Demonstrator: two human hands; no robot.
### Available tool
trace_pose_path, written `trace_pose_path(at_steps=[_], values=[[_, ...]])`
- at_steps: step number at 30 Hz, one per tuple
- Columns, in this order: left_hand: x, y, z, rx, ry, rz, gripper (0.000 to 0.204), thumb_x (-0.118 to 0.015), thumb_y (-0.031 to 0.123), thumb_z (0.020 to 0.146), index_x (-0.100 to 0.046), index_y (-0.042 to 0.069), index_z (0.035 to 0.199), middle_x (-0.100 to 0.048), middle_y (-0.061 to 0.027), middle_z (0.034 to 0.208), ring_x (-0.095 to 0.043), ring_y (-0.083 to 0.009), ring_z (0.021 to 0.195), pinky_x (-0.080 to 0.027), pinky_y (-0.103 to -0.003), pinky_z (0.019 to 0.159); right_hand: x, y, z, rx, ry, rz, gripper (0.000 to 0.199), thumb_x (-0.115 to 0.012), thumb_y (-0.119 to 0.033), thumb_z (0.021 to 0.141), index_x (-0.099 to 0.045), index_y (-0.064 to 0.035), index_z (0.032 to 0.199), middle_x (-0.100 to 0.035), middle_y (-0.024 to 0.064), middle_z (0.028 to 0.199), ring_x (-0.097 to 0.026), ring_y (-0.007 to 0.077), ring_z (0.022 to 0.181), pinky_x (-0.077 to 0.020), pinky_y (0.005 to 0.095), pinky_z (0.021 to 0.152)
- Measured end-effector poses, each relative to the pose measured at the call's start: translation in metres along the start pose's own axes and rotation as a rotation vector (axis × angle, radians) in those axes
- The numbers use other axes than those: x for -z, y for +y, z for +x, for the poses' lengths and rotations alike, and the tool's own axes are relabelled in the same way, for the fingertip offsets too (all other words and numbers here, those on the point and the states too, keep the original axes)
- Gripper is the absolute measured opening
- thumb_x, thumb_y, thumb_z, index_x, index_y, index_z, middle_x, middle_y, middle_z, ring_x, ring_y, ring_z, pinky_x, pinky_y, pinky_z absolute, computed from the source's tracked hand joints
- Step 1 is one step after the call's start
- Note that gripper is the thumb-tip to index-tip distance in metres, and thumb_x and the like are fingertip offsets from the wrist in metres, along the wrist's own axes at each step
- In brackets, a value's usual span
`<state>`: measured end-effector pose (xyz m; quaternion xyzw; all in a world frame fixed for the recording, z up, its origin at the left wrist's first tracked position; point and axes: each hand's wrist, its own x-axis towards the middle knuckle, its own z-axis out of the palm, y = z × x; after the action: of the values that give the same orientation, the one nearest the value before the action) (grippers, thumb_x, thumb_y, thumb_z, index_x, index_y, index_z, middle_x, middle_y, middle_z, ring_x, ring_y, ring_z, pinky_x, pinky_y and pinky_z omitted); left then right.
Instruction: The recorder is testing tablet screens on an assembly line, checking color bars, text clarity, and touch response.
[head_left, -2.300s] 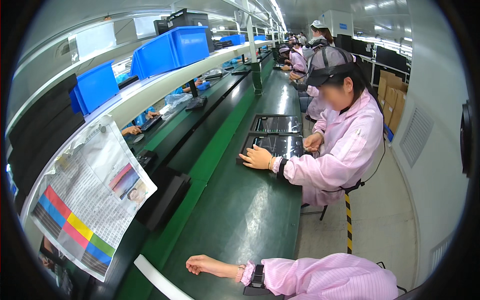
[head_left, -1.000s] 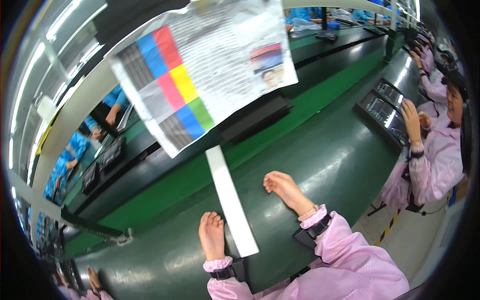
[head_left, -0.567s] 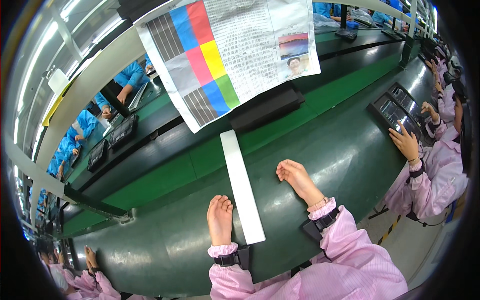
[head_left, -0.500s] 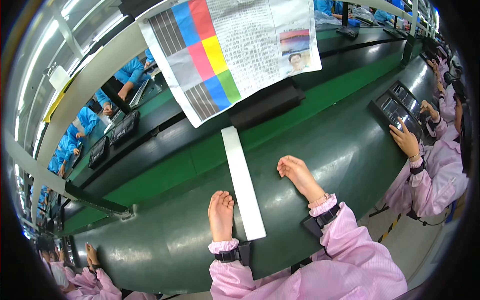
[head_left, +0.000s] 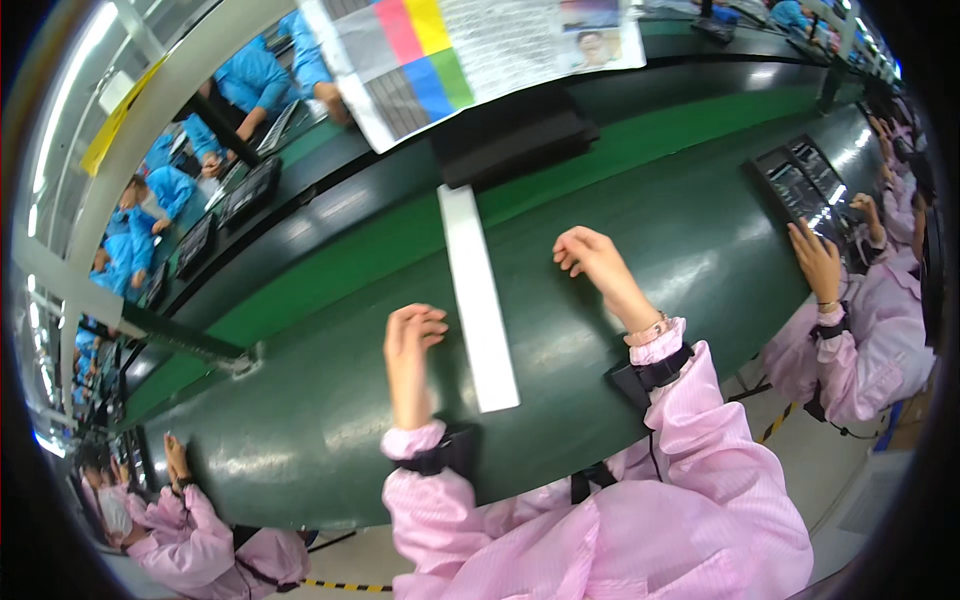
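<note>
A long white strip (head_left: 480, 305) lies on the green work surface (head_left: 330, 400) between my two hands, pointing away from me. My left hand (head_left: 408, 355) hovers to its left, empty, with the fingers bent and slightly apart. On the strip's other side is my right hand (head_left: 600, 268), also empty, its fingers loosely curled and apart from the strip. Pink sleeves and black wrist straps cover both my forearms. The strip's far end reaches a dark, block-like thing (head_left: 515, 140), beneath a printed sheet (head_left: 490, 50) with coloured squares.
At the right, a co-worker's hand (head_left: 818, 262) rests by a black framed panel (head_left: 800, 185). Another person (head_left: 180, 510) in pink sits at the lower left. People in blue (head_left: 250, 80) work across the line. A dark green post (head_left: 190, 335) stands at the left.
The whole view has shifted, so the bench and strip appear higher. My left hand has moved left, farther from the strip, and its fingers have spread a little. My right hand stays loosely curled.
</note>
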<state>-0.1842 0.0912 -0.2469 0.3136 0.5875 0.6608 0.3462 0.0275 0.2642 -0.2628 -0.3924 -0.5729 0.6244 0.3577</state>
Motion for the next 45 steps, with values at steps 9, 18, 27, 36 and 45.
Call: trace_pose_path(at_steps=[9,18,27,36,45], values=[[-0.008,0.026,-0.01,-0.678,-0.003,1.055,0.009,-0.05,0.003,0.084,-0.053,0.001,0.092,-0.056,-0.013,0.092,-0.051,-0.0307,0.087,-0.039,-0.04,0.08,0.006,-0.056,-0.034,0.643,0.35,-1.418,0.015,-0.056,-0.02,0.077,-0.058,-0.0067,0.07,-0.055,0.0101,0.072,-0.053,0.0261,0.072,-0.0418,0.0383,0.06],[-0.023,0.027,-0.033,-0.709,-0.103,1.101,0.013,-0.053,0.009,0.084,-0.058,0.001,0.092,-0.057,-0.0185,0.101,-0.052,-0.0352,0.096,-0.041,-0.043,0.083,-0.01,0.008,-0.044,0.67,0.262,-1.17,0.019,-0.057,-0.023,0.083,-0.054,-0.0041,0.079,-0.052,0.0066,0.08,-0.049,0.021,0.081,-0.039,0.033,0.067],[-0.014,0.004,-0.018,-0.617,-0.172,0.931,0.014,-0.053,0.008,0.083,-0.059,-0.001,0.093,-0.057,-0.0199,0.101,-0.052,-0.0359,0.095,-0.04,-0.042,0.086,-0.006,0.018,-0.034,0.562,0.243,-1.045,0.02,-0.053,-0.022,0.087,-0.055,-0.003,0.079,-0.054,0.0075,0.08,-0.052,0.0206,0.08,-0.0419,0.0335,0.068],[0.012,-0.024,-0.003,-0.068,-0.244,0.14,0.025,-0.05,0.015,0.091,-0.056,-0.004,0.106,-0.058,-0.0142,0.107,-0.053,-0.0222,0.104,-0.04,-0.033,0.092,0.001,0.05,-0.007,0.033,-0.206,0.36,0.024,-0.043,-0.022,0.094,-0.058,-0.0034,0.092,-0.058,0.0031,0.085,-0.053,0.01,0.078,-0.0451,0.0233,0.071],[-0.044,0.0,-0.018,-0.041,-0.255,0.037,0.03,-0.046,0.01,0.092,-0.049,-0.007,0.117,-0.053,-0.0161,0.116,-0.049,-0.0229,0.109,-0.036,-0.032,0.099,-0.046,0.062,0.007,0.002,-0.238,0.669,0.024,-0.045,-0.022,0.094,-0.057,-0.0014,0.093,-0.056,0.0024,0.084,-0.053,0.0091,0.077,-0.046,0.0221,0.073]])
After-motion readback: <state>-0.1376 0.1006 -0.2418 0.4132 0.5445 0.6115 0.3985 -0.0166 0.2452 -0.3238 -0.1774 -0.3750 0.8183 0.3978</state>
